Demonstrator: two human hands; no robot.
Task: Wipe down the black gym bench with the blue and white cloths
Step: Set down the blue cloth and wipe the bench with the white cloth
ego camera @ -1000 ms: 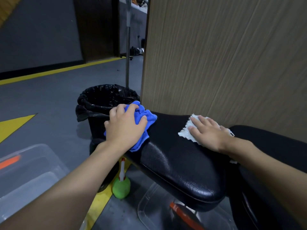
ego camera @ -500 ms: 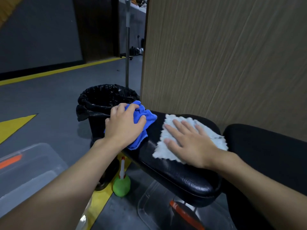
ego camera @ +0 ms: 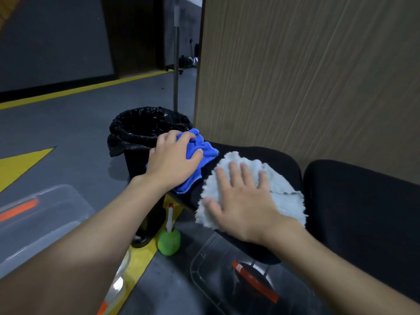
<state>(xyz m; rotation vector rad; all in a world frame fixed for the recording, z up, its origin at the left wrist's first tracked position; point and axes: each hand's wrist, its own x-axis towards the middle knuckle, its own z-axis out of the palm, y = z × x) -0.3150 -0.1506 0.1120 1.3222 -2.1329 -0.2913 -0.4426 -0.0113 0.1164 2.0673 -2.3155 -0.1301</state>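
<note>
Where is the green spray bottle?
The green spray bottle stands on the floor in the lower middle of the head view, below the bench edge, beside the black bin's base.

Black gym bench: glossy padded seat end beside a wood-grain panel, second black pad just right of it. Blue cloth bunched at the pad's far-left end, partly draped over the edge. White cloth, fluffy, spread flat on the pad's near side, just beside the blue one.
</note>
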